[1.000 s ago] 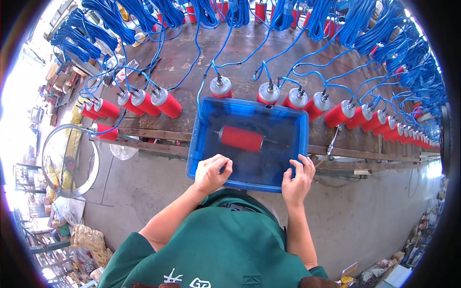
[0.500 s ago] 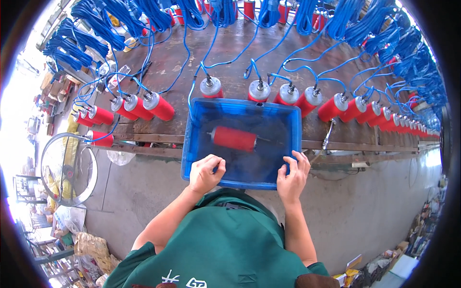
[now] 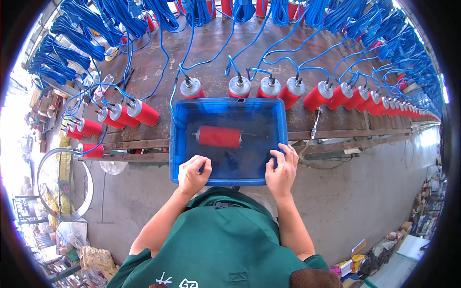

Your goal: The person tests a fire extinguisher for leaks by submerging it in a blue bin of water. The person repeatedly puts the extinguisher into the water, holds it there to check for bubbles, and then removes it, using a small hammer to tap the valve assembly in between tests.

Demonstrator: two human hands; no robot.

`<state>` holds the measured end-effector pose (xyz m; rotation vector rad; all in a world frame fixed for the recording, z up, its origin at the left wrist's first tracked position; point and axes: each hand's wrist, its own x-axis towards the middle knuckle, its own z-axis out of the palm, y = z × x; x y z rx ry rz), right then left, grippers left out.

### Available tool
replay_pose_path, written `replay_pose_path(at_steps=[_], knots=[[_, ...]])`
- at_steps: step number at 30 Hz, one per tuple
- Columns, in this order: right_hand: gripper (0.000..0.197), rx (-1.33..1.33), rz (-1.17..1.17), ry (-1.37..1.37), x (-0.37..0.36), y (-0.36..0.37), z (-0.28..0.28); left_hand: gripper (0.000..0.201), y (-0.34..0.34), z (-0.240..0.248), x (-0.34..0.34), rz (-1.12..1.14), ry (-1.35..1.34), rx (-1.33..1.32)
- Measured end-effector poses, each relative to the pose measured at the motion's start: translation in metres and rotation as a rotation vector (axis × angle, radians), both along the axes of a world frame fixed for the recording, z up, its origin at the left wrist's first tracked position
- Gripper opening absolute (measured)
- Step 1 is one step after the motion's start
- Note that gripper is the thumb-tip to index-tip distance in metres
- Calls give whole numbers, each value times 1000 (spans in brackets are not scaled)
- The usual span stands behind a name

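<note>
A blue rectangular tub [image 3: 218,182] sits in front of me at the bench edge, with what looks like dark liquid inside. Within it lies a red cylinder [image 3: 218,137] on its side, metal-ended, a thin rod or cable stretching right from it. My left hand [image 3: 193,175] is over the tub's near left corner, fingers curled in against the thumb; nothing shows in them. At the near right corner is my right hand [image 3: 282,169], its fingers bent but apart and holding nothing. Neither hand touches the cylinder.
Red cylinders with metal caps [image 3: 317,96] line the bench [image 3: 211,53] on both sides of the tub. Blue cables run from them to coiled bundles [image 3: 197,12] at the back. A metal fitting [image 3: 316,126] lies right of the tub; a round fan [image 3: 65,185] stands left.
The whole view has shifted, so the bench and tub appear farther left. Both hands keep nearly the same pose beside the tub, and the cylinder still lies inside it.
</note>
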<state>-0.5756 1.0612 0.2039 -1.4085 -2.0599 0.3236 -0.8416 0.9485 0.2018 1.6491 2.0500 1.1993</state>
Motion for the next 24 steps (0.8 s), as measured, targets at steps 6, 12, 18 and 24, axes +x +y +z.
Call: replay_pose_path(at_steps=[6, 12, 18, 24], knots=[[24, -9, 4, -4, 0, 0, 1, 5, 0, -2, 0, 4, -18, -2], [24, -13, 0, -3, 0, 0, 1, 7, 0, -3, 0, 5, -13, -12], [24, -19, -6, -9, 0, -1, 1, 7, 0, -2, 0, -3, -17, -6], [24, -19, 9, -19, -1, 0, 0, 9, -2, -1, 0, 5, -18, -42]])
